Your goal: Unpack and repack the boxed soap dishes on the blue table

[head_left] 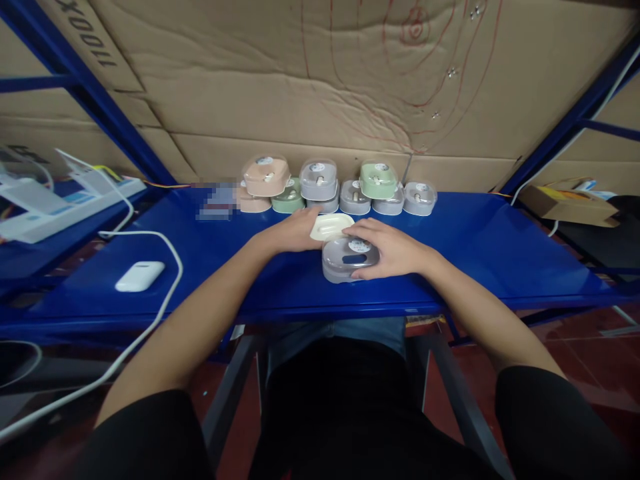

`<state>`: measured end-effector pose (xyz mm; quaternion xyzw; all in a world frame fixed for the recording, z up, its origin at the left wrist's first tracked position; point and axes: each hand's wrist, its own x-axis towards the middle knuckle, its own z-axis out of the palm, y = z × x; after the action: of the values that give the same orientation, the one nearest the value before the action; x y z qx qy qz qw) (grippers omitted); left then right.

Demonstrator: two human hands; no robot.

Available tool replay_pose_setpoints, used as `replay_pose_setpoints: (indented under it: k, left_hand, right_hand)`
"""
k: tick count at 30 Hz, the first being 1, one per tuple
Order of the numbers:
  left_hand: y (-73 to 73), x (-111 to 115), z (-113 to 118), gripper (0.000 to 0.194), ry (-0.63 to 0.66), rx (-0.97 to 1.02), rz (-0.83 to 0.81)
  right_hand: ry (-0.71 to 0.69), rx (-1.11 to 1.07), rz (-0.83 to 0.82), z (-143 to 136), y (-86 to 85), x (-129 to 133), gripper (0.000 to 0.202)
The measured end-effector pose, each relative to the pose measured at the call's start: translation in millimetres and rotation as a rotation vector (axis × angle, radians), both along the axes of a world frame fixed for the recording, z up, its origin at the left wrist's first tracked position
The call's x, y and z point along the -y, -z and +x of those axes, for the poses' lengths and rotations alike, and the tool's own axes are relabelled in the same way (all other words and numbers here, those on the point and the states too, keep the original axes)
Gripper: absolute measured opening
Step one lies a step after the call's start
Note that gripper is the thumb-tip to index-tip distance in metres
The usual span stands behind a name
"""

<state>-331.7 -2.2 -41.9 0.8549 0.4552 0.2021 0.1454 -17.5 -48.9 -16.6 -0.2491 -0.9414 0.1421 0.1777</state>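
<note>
Black sleeves point(145, 437) and a black top point(340, 407) fill the foreground, below the blue desk point(210, 287). The right hand point(383, 248) is partly curled round a grey case point(350, 260) with a clear lid, fingers over its top edge and thumb along its lower side; the case lies at 8 o'clock from that hand. A cream tray point(331, 228) with a rounded hollow sits at 10 o'clock from the right hand, whose fingertips reach its edge, and at 3 o'clock from the left hand point(300, 230). The left hand is loosely open against the tray's left side; how firmly it grips, I cannot tell.

The grey case's round sticker point(359, 246) is too small to read. Past both hands, around 12 o'clock, stand lidded cases point(320, 179) in peach, grey and green, three of them on top of a lower row; their stickers are unreadable too. A pixelated patch point(217, 201) lies at their left end.

At 8 o'clock from the left hand are a white rounded case point(140, 276), no brand legible, and a white cable point(173, 257). Behind, the cardboard point(240, 73) carries red curved lines and, upper left, inverted print that seems to include "100X".
</note>
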Motion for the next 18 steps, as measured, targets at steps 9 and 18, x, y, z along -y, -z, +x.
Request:
replay_pose_setpoints:
  k: [9,18]
  left_hand:
    - [0.5,1,-1,0.079,0.031,0.022,0.005]
    - [-18.9,16,9,0.085,-0.022,-0.144,-0.073]
  right_hand:
    - [-0.002,-0.014,0.006,1,2.6,-1,0.098]
    - [-0.013,-0.021,0.067,-1,9.4,-3,0.098]
